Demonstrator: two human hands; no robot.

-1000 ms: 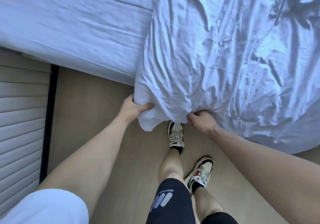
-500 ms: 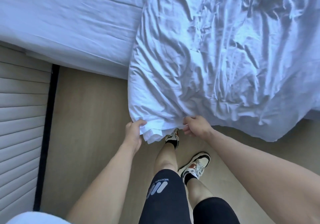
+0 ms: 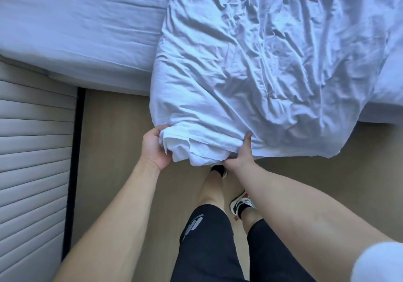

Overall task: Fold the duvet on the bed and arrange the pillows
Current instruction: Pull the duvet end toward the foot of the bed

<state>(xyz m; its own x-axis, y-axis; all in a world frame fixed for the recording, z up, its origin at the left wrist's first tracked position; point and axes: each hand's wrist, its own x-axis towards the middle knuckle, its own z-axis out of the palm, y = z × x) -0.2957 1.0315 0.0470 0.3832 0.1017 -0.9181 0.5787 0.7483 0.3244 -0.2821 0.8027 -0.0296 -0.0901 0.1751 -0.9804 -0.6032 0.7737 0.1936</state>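
Observation:
A crumpled white duvet (image 3: 261,63) lies over the right part of the bed (image 3: 76,26) and hangs off the near edge toward the floor. My left hand (image 3: 153,147) grips its bunched lower left corner, fingers wrapped into the layered folds. My right hand (image 3: 242,154) holds the same hanging edge a little to the right, thumb on top of the cloth and fingers hidden beneath it. No pillow is in view.
The bare sheeted mattress shows at the upper left. A padded ribbed panel (image 3: 32,172) stands at the left beside a dark strip. My legs and sneakers (image 3: 241,204) stand on the beige floor (image 3: 117,151) right under the duvet edge.
Both hands kept hold of the duvet edge and regripped; the left hand now wraps the bunched corner, the right thumb lies on top. The duvet hangs further over the bed edge.

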